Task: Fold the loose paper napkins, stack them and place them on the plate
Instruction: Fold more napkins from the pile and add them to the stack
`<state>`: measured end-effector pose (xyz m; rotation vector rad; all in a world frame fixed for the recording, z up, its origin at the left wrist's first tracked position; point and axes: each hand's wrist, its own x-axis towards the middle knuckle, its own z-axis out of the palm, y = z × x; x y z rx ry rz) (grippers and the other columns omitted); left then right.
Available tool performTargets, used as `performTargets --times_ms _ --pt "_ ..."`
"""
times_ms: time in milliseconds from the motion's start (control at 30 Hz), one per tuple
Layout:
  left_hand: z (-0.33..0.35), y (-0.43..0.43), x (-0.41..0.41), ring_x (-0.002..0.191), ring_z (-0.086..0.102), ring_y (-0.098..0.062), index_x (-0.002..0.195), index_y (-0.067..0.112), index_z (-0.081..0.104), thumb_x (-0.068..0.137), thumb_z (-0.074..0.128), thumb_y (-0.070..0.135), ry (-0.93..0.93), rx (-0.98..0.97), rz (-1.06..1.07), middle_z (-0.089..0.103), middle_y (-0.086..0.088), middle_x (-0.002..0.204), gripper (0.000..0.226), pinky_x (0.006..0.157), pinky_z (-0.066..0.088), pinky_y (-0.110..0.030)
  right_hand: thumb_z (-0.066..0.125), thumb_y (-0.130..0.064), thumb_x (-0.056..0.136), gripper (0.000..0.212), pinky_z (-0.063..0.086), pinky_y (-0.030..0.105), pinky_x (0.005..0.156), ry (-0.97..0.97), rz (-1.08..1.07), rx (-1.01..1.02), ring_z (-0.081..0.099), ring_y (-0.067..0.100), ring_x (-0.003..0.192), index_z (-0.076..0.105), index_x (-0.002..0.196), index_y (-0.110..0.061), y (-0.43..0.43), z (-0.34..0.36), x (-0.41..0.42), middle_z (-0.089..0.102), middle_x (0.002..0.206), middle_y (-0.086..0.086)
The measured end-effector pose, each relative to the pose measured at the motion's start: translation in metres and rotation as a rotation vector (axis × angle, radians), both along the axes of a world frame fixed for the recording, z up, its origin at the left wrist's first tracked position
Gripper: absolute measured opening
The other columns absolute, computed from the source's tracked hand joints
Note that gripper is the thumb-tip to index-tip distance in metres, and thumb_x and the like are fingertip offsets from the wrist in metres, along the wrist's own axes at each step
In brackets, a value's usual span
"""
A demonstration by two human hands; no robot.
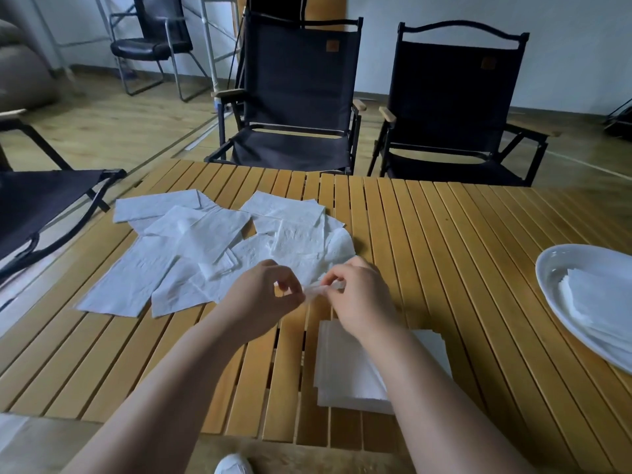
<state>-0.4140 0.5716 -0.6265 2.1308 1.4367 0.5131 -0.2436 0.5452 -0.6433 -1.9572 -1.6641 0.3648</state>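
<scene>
Napkin (316,289) in work: thin white paper, bunched into a narrow strip. Left hand (260,299) and right hand (359,299) each pinch one end, thumb against fingers, just beyond the folded stack (342,367). Stack: flat white squares, edges roughly aligned, partly under the right forearm. Loose napkins (205,248): crinkled, embossed, overlapping sheets, beyond-left of stack. Plate (554,268): white, glossy, oval, well right of stack, holding more folded napkins (595,302). Everything sits on a yellow slatted wooden table (461,234).
</scene>
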Motion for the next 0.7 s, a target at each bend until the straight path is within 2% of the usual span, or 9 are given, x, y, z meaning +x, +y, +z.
performTargets --times_ms 67,133,200,300,367,433,500,567,700 --pt "0.000 0.000 0.000 0.091 0.052 -0.004 0.095 0.034 0.062 0.083 0.075 0.039 -0.030 0.000 -0.009 0.051 0.016 0.106 0.019 0.071 0.045 -0.017 0.069 -0.025 0.092 0.004 0.044 0.019 0.073 0.045 0.022 0.049 0.053 0.014 0.105 0.071 0.092 -0.021 -0.002 0.005 0.003 0.060 0.112 -0.007" --pt "-0.001 0.000 0.001 0.107 0.048 -0.009 0.105 0.040 0.058 0.075 0.080 0.043 -0.037 -0.034 -0.044 0.047 0.015 0.122 0.037 0.087 0.049 -0.027 0.070 -0.023 0.091 0.003 0.039 0.012 0.070 0.118 0.034 0.083 0.053 0.012 0.105 0.069 0.088 -0.022 -0.005 0.011 0.006 0.063 0.111 -0.008" --pt "0.000 -0.001 0.006 0.119 0.038 -0.011 0.112 0.045 0.054 0.074 0.081 0.045 -0.004 -0.053 -0.070 0.041 0.015 0.131 0.046 0.098 0.045 -0.033 0.071 -0.024 0.089 0.008 0.038 0.010 0.069 0.188 0.041 0.089 0.056 0.011 0.102 0.066 0.084 -0.025 -0.008 0.015 0.011 0.067 0.107 -0.008" --pt "0.000 -0.002 0.016 0.119 0.039 -0.012 0.115 0.036 0.062 0.082 0.075 0.040 0.013 0.000 -0.023 0.046 0.014 0.128 0.036 0.098 0.044 -0.033 0.070 -0.026 0.090 0.009 0.037 0.011 0.060 0.243 0.029 0.067 0.059 0.006 0.087 0.065 0.082 -0.028 -0.014 0.020 0.018 0.068 0.095 -0.011" --pt "0.001 -0.002 0.021 0.113 0.047 -0.013 0.104 0.032 0.067 0.088 0.069 0.036 -0.049 0.073 0.019 0.053 0.015 0.118 0.016 0.095 0.047 -0.034 0.070 -0.025 0.090 0.007 0.038 0.006 0.058 0.273 0.021 0.086 0.061 0.002 0.083 0.066 0.084 -0.026 -0.017 0.023 0.023 0.068 0.089 -0.013" --pt "0.005 -0.004 0.024 0.104 0.056 -0.009 0.097 0.027 0.072 0.091 0.066 0.034 -0.170 0.069 0.022 0.060 0.016 0.110 0.011 0.087 0.048 -0.028 0.069 -0.023 0.091 0.006 0.043 0.005 0.058 0.323 0.017 0.120 0.064 0.000 0.082 0.066 0.085 -0.023 -0.021 0.027 0.029 0.070 0.086 -0.012" --pt "0.011 -0.010 0.026 0.092 0.062 0.000 0.092 0.029 0.075 0.092 0.064 0.037 -0.318 -0.051 0.015 0.070 0.015 0.101 0.014 0.079 0.048 -0.023 0.067 -0.022 0.094 0.007 0.045 0.006 0.059 0.400 0.031 0.146 0.066 -0.002 0.074 0.066 0.087 -0.020 -0.025 0.032 0.034 0.071 0.079 -0.009" --pt "0.017 -0.017 0.028 0.082 0.065 0.004 0.087 0.032 0.075 0.094 0.062 0.039 -0.435 -0.190 0.006 0.075 0.013 0.088 0.016 0.076 0.049 -0.023 0.066 -0.024 0.095 0.009 0.045 0.008 0.060 0.456 0.034 0.165 0.065 0.000 0.068 0.067 0.087 -0.019 -0.029 0.036 0.039 0.071 0.073 -0.007" --pt "0.025 -0.025 0.030 0.094 0.069 -0.018 0.091 0.021 0.078 0.095 0.060 0.032 -0.637 -0.343 0.013 0.076 0.003 0.094 0.022 0.087 0.054 -0.038 0.067 -0.042 0.092 0.028 0.049 0.030 0.074 0.634 0.084 0.068 0.062 0.012 0.068 0.070 0.081 -0.017 -0.036 0.040 0.054 0.067 0.067 -0.006"
